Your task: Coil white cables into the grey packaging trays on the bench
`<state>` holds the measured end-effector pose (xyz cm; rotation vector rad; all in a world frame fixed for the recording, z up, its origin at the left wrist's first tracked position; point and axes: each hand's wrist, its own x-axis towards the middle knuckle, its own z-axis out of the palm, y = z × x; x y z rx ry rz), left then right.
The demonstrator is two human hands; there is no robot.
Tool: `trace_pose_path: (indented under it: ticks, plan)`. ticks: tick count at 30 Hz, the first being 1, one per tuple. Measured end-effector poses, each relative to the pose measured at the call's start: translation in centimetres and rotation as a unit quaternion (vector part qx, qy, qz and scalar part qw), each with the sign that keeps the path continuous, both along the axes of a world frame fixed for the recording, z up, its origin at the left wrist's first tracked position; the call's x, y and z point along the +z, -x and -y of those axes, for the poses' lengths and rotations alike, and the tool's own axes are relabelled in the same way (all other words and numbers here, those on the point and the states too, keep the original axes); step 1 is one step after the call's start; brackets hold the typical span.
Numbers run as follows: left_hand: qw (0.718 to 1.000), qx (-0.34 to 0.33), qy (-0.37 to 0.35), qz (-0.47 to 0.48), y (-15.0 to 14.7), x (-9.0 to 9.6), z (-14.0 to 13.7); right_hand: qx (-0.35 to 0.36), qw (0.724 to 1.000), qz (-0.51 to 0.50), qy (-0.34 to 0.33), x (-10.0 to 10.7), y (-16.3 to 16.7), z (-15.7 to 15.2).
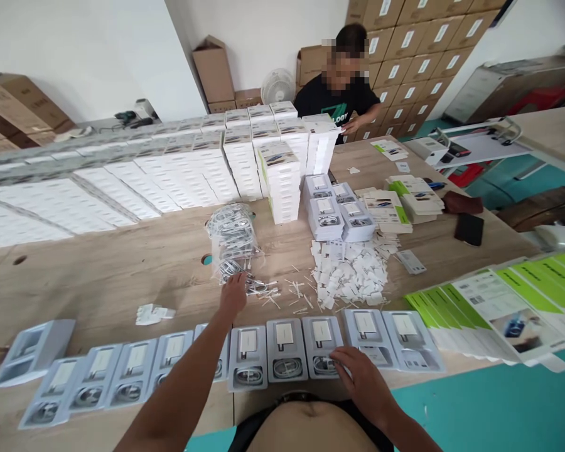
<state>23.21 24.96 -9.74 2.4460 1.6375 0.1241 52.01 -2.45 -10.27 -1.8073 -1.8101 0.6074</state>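
My left hand [234, 294] reaches to the near end of a pile of coiled cables [233, 235], grey-white and partly in clear plastic. Its fingers are closed around a coiled cable [230, 270] there, partly hidden by the hand. My right hand [363, 382] is at the right edge of a blister tray [307, 326], thumb and fingers apart, fingertips touching the coiled cable [323, 365] in its lower compartment. A white charger [321, 331] sits in the upper compartment. To the right, two trays [365, 321] [405, 324] hold chargers, with no cable visible in their lower compartments.
More filled trays [136, 358] run left along the front edge. Loose white pieces [351, 273] lie beyond the row, near stacked trays [327, 216]. Green-and-white box sleeves [471, 307] are at right. Tall white box stacks [282, 188] stand behind; a person [336, 94] is across the table.
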Motion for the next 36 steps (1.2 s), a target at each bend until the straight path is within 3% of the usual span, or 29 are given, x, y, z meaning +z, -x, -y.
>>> trace_pose_path:
  ticks: [4, 8, 11, 14, 18, 22, 26, 28, 31, 33, 36]
  plan:
    - [0.999, 0.000, 0.002, -0.033, 0.8, 0.7, -1.9, -0.012, 0.996, -0.057, 0.073, -0.3, 0.1, -0.8]
    - [0.999, 0.023, -0.004, -0.038, 1.1, 3.3, -0.7, -0.030, 0.995, -0.083, 0.042, 0.3, 0.6, -1.9]
    - [0.999, 0.009, 0.031, -0.029, 0.2, 5.6, 1.8, -0.018, 0.997, -0.041, -0.060, 3.3, 1.8, -4.3]
    - [0.996, -0.050, 0.081, 0.000, -2.1, 7.8, 5.5, 0.045, 0.987, 0.024, -0.151, 7.4, 3.6, -7.9]
    - [0.964, -0.086, 0.185, 0.171, -5.0, 9.8, 10.3, 0.143, 0.964, 0.118, -0.189, 10.5, 4.3, -11.9]
    - [0.924, -0.043, 0.245, 0.292, -5.5, 9.9, 12.9, 0.174, 0.945, 0.221, -0.167, 10.6, 3.0, -12.7]
    - [0.894, -0.012, 0.274, 0.353, -5.2, 8.5, 14.1, 0.193, 0.937, 0.258, -0.135, 10.8, 2.7, -11.3]
    - [0.877, 0.014, 0.296, 0.377, -5.3, 7.6, 14.7, 0.164, 0.961, 0.199, -0.096, 11.2, 3.2, -10.7]
    - [0.841, 0.049, 0.343, 0.416, -5.8, 6.5, 15.6, 0.095, 0.994, 0.019, -0.049, 11.7, 4.3, -10.3]
    - [0.808, 0.063, 0.374, 0.451, -6.2, 6.2, 16.2, 0.063, 0.991, -0.115, -0.013, 11.6, 5.1, -10.2]
    - [0.761, 0.054, 0.407, 0.502, -6.5, 6.4, 16.8, 0.009, 0.959, -0.275, 0.059, 10.9, 6.3, -10.0]
